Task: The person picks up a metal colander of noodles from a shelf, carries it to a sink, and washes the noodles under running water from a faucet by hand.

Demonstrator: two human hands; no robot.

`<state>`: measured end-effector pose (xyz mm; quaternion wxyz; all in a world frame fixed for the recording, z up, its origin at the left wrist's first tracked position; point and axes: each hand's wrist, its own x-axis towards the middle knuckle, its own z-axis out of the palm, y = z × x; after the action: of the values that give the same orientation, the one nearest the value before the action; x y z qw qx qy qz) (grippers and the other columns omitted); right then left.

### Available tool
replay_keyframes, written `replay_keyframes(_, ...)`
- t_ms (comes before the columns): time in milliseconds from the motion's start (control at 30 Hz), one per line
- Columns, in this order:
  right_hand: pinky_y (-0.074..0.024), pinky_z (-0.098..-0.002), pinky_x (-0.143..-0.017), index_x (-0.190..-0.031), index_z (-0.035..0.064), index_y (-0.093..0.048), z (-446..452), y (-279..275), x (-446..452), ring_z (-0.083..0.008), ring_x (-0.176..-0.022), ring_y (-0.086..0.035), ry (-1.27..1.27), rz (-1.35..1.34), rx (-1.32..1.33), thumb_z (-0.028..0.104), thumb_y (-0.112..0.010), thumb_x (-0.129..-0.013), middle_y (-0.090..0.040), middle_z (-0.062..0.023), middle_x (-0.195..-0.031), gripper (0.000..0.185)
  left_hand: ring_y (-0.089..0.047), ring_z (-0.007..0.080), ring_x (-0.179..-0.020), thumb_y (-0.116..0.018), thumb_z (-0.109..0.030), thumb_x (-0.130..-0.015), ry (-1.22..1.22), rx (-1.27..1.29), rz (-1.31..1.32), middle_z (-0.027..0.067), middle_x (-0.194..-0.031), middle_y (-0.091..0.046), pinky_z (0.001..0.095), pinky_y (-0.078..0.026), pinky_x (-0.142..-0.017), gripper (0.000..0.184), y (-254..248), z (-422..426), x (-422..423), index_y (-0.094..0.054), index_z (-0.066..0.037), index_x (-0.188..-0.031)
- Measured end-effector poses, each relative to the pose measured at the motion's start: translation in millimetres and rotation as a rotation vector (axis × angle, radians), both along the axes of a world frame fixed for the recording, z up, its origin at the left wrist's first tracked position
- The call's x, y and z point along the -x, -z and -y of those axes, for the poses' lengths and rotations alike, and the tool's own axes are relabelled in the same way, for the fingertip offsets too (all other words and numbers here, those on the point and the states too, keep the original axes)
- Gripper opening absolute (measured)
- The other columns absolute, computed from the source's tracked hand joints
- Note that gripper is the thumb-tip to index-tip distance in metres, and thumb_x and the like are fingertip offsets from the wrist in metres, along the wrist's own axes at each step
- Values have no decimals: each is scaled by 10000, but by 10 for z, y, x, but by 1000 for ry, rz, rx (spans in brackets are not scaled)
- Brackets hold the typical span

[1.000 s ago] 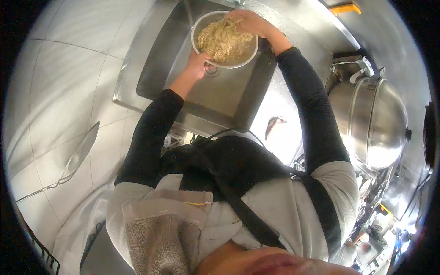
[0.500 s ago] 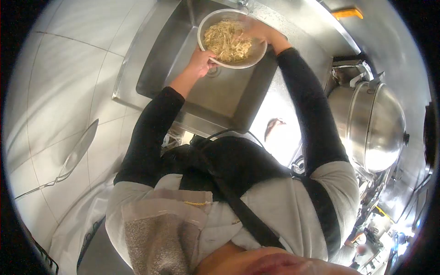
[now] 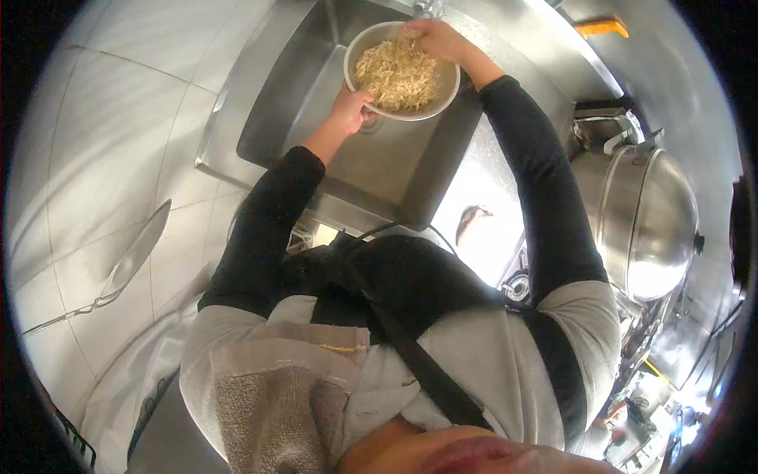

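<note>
I see two bare hands at a metal bowl (image 3: pixel 449 93). The bowl is over the big metal sink (image 3: pixel 371 170), near its far side and just beside the tap (image 3: pixel 429 8). In the bowl is a heap of thin, pale yellow strips (image 3: pixel 399 77). The left hand (image 3: pixel 349 113) grips the near left part of the rim, with the thumb on top. The right hand (image 3: pixel 440 41) is at the far side of the bowl. Its fingers are bent down at the strips, but I cannot tell if they pinch any.

The sink is set in a shiny metal desk (image 3: pixel 483 186). Well apart from the bowl, on the right, is a big round silver pot (image 3: pixel 643 213) with a black knob. Behind it, near the wall, is a yellow thing (image 3: pixel 602 28). On the left, a long, thin metal tool (image 3: pixel 136 253) shows in front of white tiles (image 3: pixel 118 126).
</note>
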<state>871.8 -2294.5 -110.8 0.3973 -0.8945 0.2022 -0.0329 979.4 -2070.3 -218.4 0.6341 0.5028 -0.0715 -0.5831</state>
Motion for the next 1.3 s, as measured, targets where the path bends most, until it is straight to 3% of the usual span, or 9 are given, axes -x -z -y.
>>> replay_keyframes(167, -503, -293, -785, -1157, 53, -650, 87, 10, -115, -149, -890, -616, 148, -77, -21, 74, -617, -768, -674, -71, -1001, 391, -625, 325, -963, -526, 38, -734, 15, 80, 11, 141, -1232, -503, 512, -571, -727, 685, -26, 57, -69, -317, -166, -1353)
replay_keyframes(267, -499, -268, -744, -1127, 44, -655, 118, -211, -34, -130, -879, -607, 80, -156, -298, 100, -624, -783, -671, -58, -979, 350, -629, 325, -966, -524, 38, -739, 21, 70, 19, 140, -1224, -508, 506, -581, -723, 673, -142, 67, -87, -319, -154, -1351)
replay_keyframes(667, -494, -273, -643, -995, 81, -681, 131, -339, -139, -108, -779, -603, 151, -157, -39, 218, -636, -840, -657, 3, -863, 212, -602, 323, -1008, -546, 51, -764, 13, 84, 2, 137, -1226, -527, 508, -584, -728, 644, -199, 104, -68, -344, -124, -1351)
replay_keyframes(767, -510, -306, -683, -1089, 85, -653, 144, -301, -73, -128, -875, -603, -20, -267, -334, 232, -638, -831, -655, -43, -926, 298, -623, 330, -1002, -514, 49, -751, 62, 114, 10, 151, -1251, -503, 511, -580, -765, 697, -11, 167, -106, -292, -147, -1382)
replay_keyframes(867, -514, -339, -778, -1219, 70, -584, 60, -383, 56, -178, -969, -600, 133, -319, -351, 260, -676, -777, -651, -105, -1028, 490, -627, 320, -977, -520, 48, -744, 56, 104, -3, 142, -1241, -513, 494, -583, -735, 697, -160, 127, -69, -301, -150, -1375)
replay_keyframes(967, -493, -359, -856, -1299, 83, -518, -50, 513, 182, -226, -1025, -592, 34, 147, 231, 305, -695, -725, -634, -149, -1108, 640, -631, 304, -945, -528, 45, -740, 214, 97, 7, 134, -1221, -526, 470, -583, -693, 699, -202, 127, -118, -308, -160, -1372)
replay_keyframes(1133, -494, -328, -807, -1100, 31, -637, 158, 390, 68, -216, -885, -633, 132, -65, 189, 138, -708, -669, -682, -114, -986, 450, -632, 295, -920, -522, 43, -744, 143, -30, 14, 123, -1187, -533, 453, -580, -674, 692, 19, 140, -16, -309, -158, -1370)
replay_keyframes(1233, -501, -310, -760, -1078, 63, -654, 356, 272, 28, -180, -829, -632, 39, -130, -130, 99, -680, -695, -684, -92, -937, 386, -631, 303, -925, -517, 41, -749, 77, -31, 29, 129, -1199, -521, 465, -580, -693, 685, 16, 111, 51, -308, -154, -1372)
replay_keyframes(1300, -502, -302, -724, -966, 68, -686, 425, 396, -38, -168, -784, -623, 20, -46, 30, 159, -733, -724, -671, -73, -838, 264, -631, 310, -933, -515, 40, -751, 59, -13, 27, 136, -1216, -510, 474, -579, -703, 684, -35, 114, 57, -305, -153, -1374)
